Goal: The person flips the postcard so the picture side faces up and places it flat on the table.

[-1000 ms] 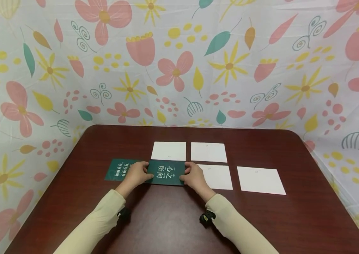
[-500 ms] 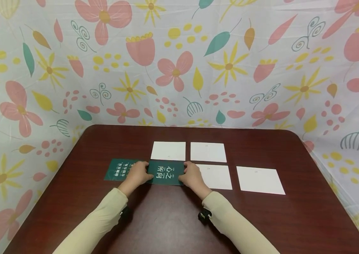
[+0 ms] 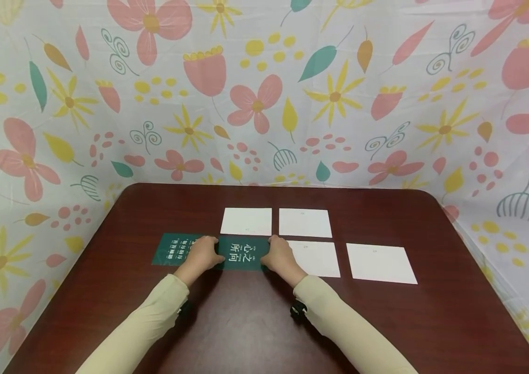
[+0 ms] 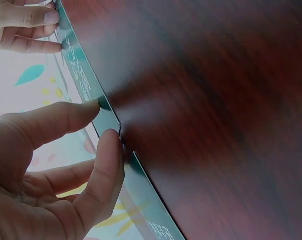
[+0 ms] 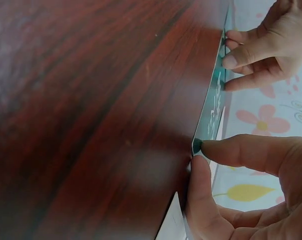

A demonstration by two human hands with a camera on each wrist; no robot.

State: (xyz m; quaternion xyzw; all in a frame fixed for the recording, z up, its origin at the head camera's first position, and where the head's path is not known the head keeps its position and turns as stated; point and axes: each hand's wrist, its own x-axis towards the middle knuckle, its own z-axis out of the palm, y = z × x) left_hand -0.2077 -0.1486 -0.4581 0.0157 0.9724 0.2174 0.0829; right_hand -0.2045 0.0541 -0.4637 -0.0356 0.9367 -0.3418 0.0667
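A dark green card [image 3: 243,253] with white characters lies between my two hands, in line with a second green card [image 3: 167,249] at its left. My left hand [image 3: 201,254] holds the middle card at its left edge with thumb and fingers, and covers the right part of the second card. At the opposite edge, my right hand [image 3: 279,255] pinches the same card by its corner. In the left wrist view my left hand [image 4: 65,165] has its fingertips at the card's edge, close to the tabletop. The right wrist view shows my right hand [image 5: 256,185] with its thumb and a finger at the corner.
Behind the green cards lie two white cards, one at left [image 3: 247,222] and one at right [image 3: 305,223]. Another white card [image 3: 318,259] is partly behind my right hand, and a further white card [image 3: 381,263] lies farther right. A floral cloth [image 3: 255,104] hangs behind the brown table [image 3: 246,322].
My hands have come slightly closer together, the right one shifting a little left. The middle card's near edge looks flatter on the table. The head view has shifted slightly.
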